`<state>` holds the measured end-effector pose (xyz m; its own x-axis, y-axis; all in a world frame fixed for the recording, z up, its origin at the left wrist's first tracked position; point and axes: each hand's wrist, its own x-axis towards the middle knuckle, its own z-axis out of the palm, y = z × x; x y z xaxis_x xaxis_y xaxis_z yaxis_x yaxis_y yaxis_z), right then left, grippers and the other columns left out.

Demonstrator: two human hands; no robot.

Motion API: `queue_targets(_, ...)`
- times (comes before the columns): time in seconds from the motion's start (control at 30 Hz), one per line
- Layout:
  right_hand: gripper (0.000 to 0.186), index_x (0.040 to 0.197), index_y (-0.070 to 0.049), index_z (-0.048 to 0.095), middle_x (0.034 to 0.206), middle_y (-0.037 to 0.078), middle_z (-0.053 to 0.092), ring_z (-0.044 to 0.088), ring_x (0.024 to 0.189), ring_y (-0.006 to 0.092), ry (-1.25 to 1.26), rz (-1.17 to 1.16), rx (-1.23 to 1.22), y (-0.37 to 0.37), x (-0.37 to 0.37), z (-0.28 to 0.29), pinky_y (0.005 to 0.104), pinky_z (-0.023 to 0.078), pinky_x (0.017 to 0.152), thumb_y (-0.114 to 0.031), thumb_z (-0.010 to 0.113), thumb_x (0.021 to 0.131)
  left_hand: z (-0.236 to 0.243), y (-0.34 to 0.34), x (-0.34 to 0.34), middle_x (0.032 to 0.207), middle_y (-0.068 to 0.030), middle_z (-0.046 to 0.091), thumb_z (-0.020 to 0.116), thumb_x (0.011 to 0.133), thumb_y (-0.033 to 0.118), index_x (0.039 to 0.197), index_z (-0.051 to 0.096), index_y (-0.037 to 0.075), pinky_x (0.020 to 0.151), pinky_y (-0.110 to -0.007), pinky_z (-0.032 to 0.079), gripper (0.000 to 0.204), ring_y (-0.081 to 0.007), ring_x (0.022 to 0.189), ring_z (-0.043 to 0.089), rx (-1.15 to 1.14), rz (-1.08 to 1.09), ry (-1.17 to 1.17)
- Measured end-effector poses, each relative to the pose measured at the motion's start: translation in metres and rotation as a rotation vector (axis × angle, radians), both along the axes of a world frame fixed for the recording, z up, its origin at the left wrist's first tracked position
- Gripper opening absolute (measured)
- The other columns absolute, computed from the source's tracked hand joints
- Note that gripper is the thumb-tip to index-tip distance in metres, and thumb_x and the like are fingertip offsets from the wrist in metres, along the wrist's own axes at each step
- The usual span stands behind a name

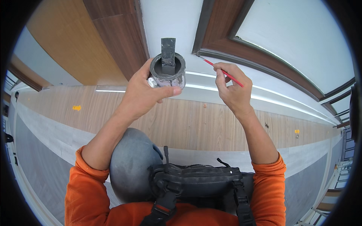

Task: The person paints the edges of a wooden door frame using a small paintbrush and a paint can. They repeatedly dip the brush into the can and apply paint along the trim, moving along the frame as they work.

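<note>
Hands apart and both loaded: your left hand [139, 90] is wrapped around a small can [172, 81], thumb along the near side, fingers round the left side; your right hand [236, 90] pinches a thin red-handled brush [208, 61] between thumb and fingers, pen style.

Can is held up near the white wall [171, 19], mouth toward you; rim is coated dark grey, outer side is smeared and pale in patches; a flat dark strip [168, 47] stands in it, lower end inside, upper end sticking well out past the rim.

Brush sits to the right of the can, well clear of it; its handle slants up and left, tip at the lower left corner of the brown frame [220, 28] with dark grey edging [241, 55]; whether the bristles actually touch that edging I can't tell at this size.

Around you: white panel [294, 34] inside the frame; brown wood board [118, 32] and tan board [71, 41] to the left; wood-look floor strip [181, 130] under your hands, yellow arrow [77, 108] on it at left, grey floor [43, 132] further out; black bag [203, 179] across your front, orange sleeves [90, 192] rolled to the elbows.
</note>
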<state>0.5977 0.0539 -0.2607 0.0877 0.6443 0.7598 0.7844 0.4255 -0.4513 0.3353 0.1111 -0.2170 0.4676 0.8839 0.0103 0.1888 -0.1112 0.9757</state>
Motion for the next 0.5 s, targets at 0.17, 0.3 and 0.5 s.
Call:
queue_targets(0.17,0.015,0.104,-0.007,0.075,0.098,0.006,0.078,0.073,0.076,0.0135,0.037,-0.002,0.053,0.0019,-0.0014,0.0037,0.0247,0.058,0.06,0.0,0.074,0.091,-0.002,0.0007,-0.0005,0.107,-0.0065,0.073,0.094,0.077,0.022,0.134,0.063,0.007,0.059,-0.025,0.056,0.067,-0.0122,0.086,0.07,0.007,-0.007,0.005)
queue_targets(0.3,0.016,0.105,-0.007,0.074,0.098,0.007,0.078,0.074,0.076,0.0138,-0.022,-0.008,0.062,0.0013,-0.0014,0.0038,0.0249,0.058,0.06,0.0,0.074,0.091,-0.0019,0.0002,-0.0014,0.107,-0.0065,0.073,0.094,0.077,0.023,0.134,0.063,0.007,0.059,-0.025,0.056,0.067,-0.0123,0.086,0.07,0.017,0.002,0.035)
queue_targets(0.5,0.015,0.104,-0.006,0.074,0.096,0.007,0.078,0.073,0.075,0.0142,-0.001,-0.003,0.08,0.0015,0.0001,0.002,0.025,0.058,0.06,0.001,0.072,0.091,-0.0006,-0.001,0.0001,0.106,-0.0064,0.073,0.094,0.077,0.022,0.133,0.063,0.007,0.06,-0.026,0.056,0.066,-0.0125,0.085,0.07,0.012,-0.005,0.005)
